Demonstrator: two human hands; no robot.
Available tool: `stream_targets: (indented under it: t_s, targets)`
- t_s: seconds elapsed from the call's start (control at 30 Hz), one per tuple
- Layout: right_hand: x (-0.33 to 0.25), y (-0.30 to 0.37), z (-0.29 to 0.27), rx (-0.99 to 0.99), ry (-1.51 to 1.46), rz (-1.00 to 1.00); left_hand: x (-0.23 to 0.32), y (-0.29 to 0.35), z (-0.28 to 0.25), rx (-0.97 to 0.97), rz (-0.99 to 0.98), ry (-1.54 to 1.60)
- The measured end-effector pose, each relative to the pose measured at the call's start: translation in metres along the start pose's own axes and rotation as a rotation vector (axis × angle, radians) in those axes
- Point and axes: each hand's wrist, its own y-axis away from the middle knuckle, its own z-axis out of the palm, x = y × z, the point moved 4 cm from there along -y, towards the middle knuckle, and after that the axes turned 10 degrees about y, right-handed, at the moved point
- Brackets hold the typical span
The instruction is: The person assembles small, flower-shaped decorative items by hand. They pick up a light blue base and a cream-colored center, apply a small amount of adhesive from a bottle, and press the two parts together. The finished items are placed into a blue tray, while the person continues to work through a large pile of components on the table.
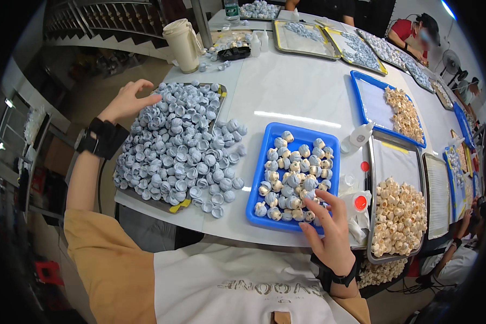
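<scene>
Left of the blue tray (258, 178), my left hand (128, 101) hung spread and empty over pale-blue shells (178, 146); at the tray's two-tone balls (294, 178), my right hand (332, 232) half-curled, its hold unclear.

Lettering noted in two places: a garment front and a bottle label.
Taking the blue tray of balls (258, 173) as reference: nearer the wearer, the white garment front (210, 281) bears one row of large outlined capitals (270, 286), inverted in this view, with smaller marks below, too fine to read. Beyond the tray and to its left, a clear bottle (231, 20) carries a green label (231, 10); its print is too small to read.
</scene>
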Motion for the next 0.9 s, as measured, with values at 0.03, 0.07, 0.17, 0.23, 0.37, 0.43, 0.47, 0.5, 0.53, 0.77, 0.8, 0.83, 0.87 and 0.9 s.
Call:
stream_targets:
  t_s: [0.03, 0.07, 0.17, 0.23, 0.37, 0.43, 0.47, 0.5, 0.53, 0.77, 0.8, 0.83, 0.87, 0.9]
  targets:
    - [0.0, -0.001, 0.0, -0.001, 0.004, -0.002, -0.017, -0.006, -0.002, -0.043, -0.11, 0.017]
    - [0.0, -0.001, -0.001, 0.001, 0.003, 0.004, -0.028, -0.013, 0.002, -0.078, -0.155, 0.033]
    - [0.001, 0.0, -0.003, 0.01, 0.004, 0.025, -0.036, -0.026, 0.017, -0.179, -0.287, 0.119]
    - [0.003, 0.0, -0.004, 0.016, 0.017, 0.037, -0.022, -0.027, 0.035, -0.241, -0.371, 0.24]
    - [0.005, 0.001, -0.005, 0.025, 0.003, 0.04, -0.014, -0.034, 0.057, -0.292, -0.305, 0.148]
    - [0.005, 0.001, -0.005, 0.033, 0.01, 0.037, -0.014, -0.036, 0.057, -0.276, -0.279, 0.177]
    - [0.005, 0.001, -0.004, 0.029, 0.005, 0.037, -0.02, -0.038, 0.058, -0.27, -0.253, 0.191]
    - [0.005, 0.001, -0.002, 0.025, 0.0, 0.036, -0.024, -0.039, 0.059, -0.263, -0.228, 0.204]
    - [0.005, 0.001, -0.001, 0.022, -0.006, 0.035, -0.026, -0.039, 0.06, -0.241, -0.215, 0.198]
    - [0.004, 0.0, 0.0, 0.014, 0.002, 0.019, 0.007, -0.025, 0.063, -0.155, -0.097, 0.199]
    - [0.004, 0.0, 0.0, 0.013, 0.0, 0.02, 0.014, -0.022, 0.063, -0.168, -0.073, 0.206]
    - [0.004, 0.0, 0.0, 0.013, -0.002, 0.021, 0.023, -0.019, 0.062, -0.181, -0.051, 0.247]
    - [0.005, 0.0, 0.0, 0.013, 0.002, 0.025, 0.035, -0.018, 0.065, -0.199, -0.026, 0.291]
    - [0.005, 0.0, 0.001, 0.016, 0.003, 0.026, 0.045, -0.016, 0.068, -0.213, -0.002, 0.333]
